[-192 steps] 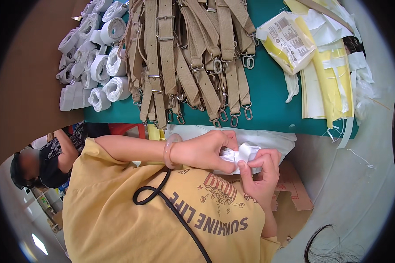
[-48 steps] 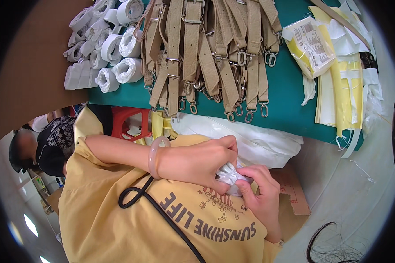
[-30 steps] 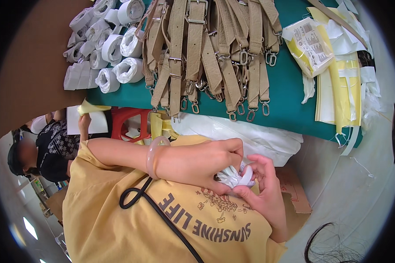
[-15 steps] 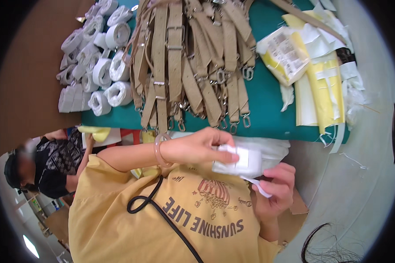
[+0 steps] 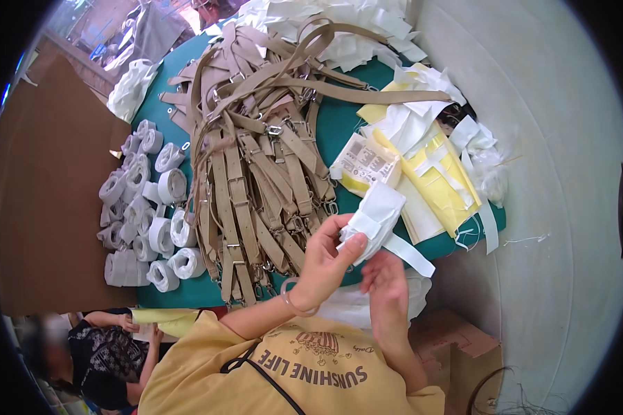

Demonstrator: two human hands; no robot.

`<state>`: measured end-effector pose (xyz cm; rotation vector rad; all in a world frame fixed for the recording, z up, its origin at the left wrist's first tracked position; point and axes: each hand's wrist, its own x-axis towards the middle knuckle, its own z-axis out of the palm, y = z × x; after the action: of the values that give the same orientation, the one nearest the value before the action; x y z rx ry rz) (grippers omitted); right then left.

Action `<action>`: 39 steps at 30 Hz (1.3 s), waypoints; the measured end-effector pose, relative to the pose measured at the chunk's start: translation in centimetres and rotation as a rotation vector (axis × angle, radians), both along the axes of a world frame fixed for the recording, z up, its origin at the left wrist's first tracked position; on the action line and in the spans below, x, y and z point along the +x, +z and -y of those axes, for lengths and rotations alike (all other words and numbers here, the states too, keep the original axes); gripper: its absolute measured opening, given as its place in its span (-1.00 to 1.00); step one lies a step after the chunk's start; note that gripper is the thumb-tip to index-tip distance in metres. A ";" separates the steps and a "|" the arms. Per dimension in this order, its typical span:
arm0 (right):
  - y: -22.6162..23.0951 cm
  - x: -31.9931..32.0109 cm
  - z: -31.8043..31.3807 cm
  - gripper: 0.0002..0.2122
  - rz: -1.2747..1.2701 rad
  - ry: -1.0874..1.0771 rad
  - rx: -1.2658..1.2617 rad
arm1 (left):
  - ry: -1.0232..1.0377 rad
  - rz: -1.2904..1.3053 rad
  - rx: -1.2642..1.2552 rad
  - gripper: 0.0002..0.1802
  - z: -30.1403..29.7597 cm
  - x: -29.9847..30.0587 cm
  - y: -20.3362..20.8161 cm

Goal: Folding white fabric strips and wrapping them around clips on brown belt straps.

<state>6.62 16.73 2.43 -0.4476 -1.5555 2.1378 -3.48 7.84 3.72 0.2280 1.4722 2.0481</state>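
Note:
My left hand (image 5: 329,259), with a pink bangle at its wrist, grips a flattened white roll (image 5: 381,207) over the near edge of the green table. A white strip (image 5: 410,256) goes round the roll, and its loose tail sticks out to the right. Just below that tail is my right hand (image 5: 386,283), its fingers loosely bent and apart, slightly blurred, with nothing visible in them. A large heap of tan buckled straps (image 5: 270,187) with metal clasps covers the middle of the table. Several similar white rolls (image 5: 172,185) stand left of the heap.
Yellow-and-white paper sheets (image 5: 439,176) and a printed package (image 5: 368,160) lie at the right. White scraps (image 5: 346,41) are piled at the back. A brown board (image 5: 55,194) stands on the left, a cardboard box (image 5: 474,353) lower right. Another person (image 5: 111,353) works lower left.
Both hands and the white roll have moved up and away from my body. My right hand has let go of the white strip's tail. The view has shifted, showing more of the table's far end.

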 end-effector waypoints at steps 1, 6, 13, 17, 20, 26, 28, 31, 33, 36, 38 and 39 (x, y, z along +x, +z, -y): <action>-0.2 -0.4 0.2 -0.40 0.018 0.000 0.016 | -0.005 -0.007 0.015 -0.62 -0.3 0.4 -0.2; -0.2 -1.3 -1.1 -0.81 0.057 -0.180 -0.340 | -0.111 -0.154 -0.062 -0.61 -0.5 0.5 -0.8; -1.0 -0.6 -1.8 -0.83 0.028 -0.259 -0.425 | -0.228 0.026 -0.048 -0.62 -0.7 0.1 -0.7; -2.5 0.6 -3.2 -0.85 0.130 -0.444 -0.016 | -0.336 0.260 -0.036 -0.71 -0.8 -0.6 -0.9; -0.5 1.9 -6.7 -0.87 0.340 -0.610 0.220 | -0.353 0.362 -0.089 -0.71 -0.1 -2.1 -1.0; 5.8 1.8 -14.1 -0.80 -0.229 0.673 0.168 | -0.805 -0.112 -0.370 -0.68 -0.8 -7.4 0.5; 4.7 -0.8 -14.4 -0.81 -0.083 0.653 0.628 | -0.988 -0.214 -0.378 -0.67 -1.9 -8.2 1.4; 3.0 -2.4 -13.0 -0.83 0.197 0.816 0.430 | -1.156 -0.332 -0.405 -0.65 -3.0 -9.1 2.6; 2.3 -2.9 -12.1 -0.83 0.121 0.838 0.399 | -1.154 -0.434 -0.445 -0.64 -3.2 -9.5 2.8; 1.8 -2.6 -10.9 -0.83 0.207 0.726 0.304 | -1.079 -0.561 -0.455 -0.60 -3.1 -10.1 2.0; 1.1 -2.5 -10.1 -0.83 0.131 0.562 0.490 | -1.011 -0.640 -0.422 -0.57 -3.1 -10.3 1.0; 0.9 -2.3 -9.8 -0.83 0.157 0.524 0.387 | -0.857 -0.828 -0.348 -0.58 -3.2 -10.2 0.5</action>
<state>4.31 26.54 3.37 -0.0786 -2.3207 2.1066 -13.71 11.07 4.21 1.4047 1.7035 0.9921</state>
